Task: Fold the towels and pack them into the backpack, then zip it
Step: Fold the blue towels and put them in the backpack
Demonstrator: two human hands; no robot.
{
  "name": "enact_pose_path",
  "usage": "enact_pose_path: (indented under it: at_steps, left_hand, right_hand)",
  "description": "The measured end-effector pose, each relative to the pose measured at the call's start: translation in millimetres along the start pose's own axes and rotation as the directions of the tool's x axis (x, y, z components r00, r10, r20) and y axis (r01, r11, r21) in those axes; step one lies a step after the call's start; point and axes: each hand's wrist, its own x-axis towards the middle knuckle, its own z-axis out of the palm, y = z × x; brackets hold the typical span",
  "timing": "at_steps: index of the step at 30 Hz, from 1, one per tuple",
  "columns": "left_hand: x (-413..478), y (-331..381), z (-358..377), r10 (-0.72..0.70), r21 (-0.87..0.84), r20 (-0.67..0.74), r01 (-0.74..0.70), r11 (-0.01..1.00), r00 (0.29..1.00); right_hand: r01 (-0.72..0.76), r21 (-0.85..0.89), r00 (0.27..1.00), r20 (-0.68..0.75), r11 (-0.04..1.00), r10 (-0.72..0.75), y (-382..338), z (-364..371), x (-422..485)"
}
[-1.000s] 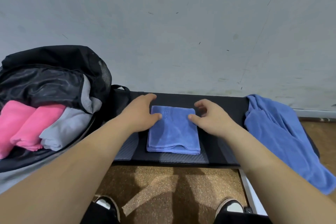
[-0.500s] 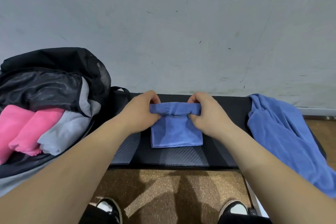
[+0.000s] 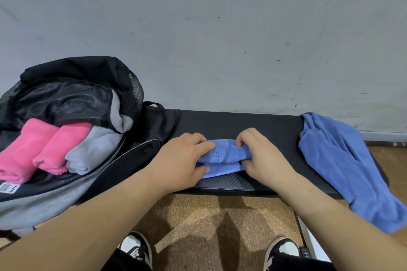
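Head view, items listed near to far. Two black-and-white shoes at six o'clock, on speckled brown floor. Left hand and right hand, both on the small blue towel at centre: fingers curled over its rolled far part, thumbs at the flat layer beneath, each hand gripping one end. The towel lies on the near half of the black bench pad, with its long axis running nine to three o'clock and the roll toward twelve. Loose blue towel, unfolded, at three o'clock, draped over the pad's end. Open backpack at nine to ten o'clock, holding two pink rolls and a grey roll side by side. Judgement: packing means carrying the towel toward nine o'clock, and the left hand is nearer the bag's mouth. Scuffed grey wall behind.
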Motion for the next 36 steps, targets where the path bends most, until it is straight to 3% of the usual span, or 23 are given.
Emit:
enact_pose_path:
  at_steps: [8,12,15,18,23,28,31,34,36]
  left_hand:
    - [-3,17,-2,-0.016,0.109,0.073,0.008,0.994,0.997]
    - [1,23,8,-0.116,-0.105,0.123,0.129,0.986,0.986]
    - [6,11,7,-0.239,-0.245,0.072,0.25,0.937,0.968]
    - [9,-1,3,-0.312,-0.263,0.213,0.362,0.894,0.926]
    - [8,4,5,-0.248,-0.228,0.331,0.333,0.915,0.91]
    - [6,10,-2,-0.202,-0.203,0.301,0.27,0.941,0.932]
    - [6,7,-10,-0.181,-0.205,0.3,0.249,0.946,0.937]
    - [6,1,-19,-0.219,-0.249,0.312,0.302,0.92,0.925]
    - [5,-2,-23,-0.245,-0.404,0.315,0.364,0.839,0.917]
  right_hand:
    - [0.001,0.017,0.979,0.204,1.0,-0.004,8,-20,9]
    - [-0.109,0.066,0.937,0.341,0.992,0.08,8,-24,10]
    - [-0.104,0.053,0.947,0.31,0.993,0.083,5,-26,13]
    - [-0.076,-0.006,0.946,0.317,0.997,0.074,-1,-21,14]
    - [0.014,-0.096,0.935,0.353,0.995,0.021,-14,-17,14]
    - [0.114,-0.206,0.92,0.39,0.972,-0.026,-29,-10,10]
    - [0.048,-0.139,0.932,0.363,0.989,0.006,-28,-14,9]
    - [-0.088,0.101,0.939,0.34,0.991,0.048,-20,-23,8]
    - [-0.169,0.287,0.94,0.334,0.943,0.067,-15,-28,7]
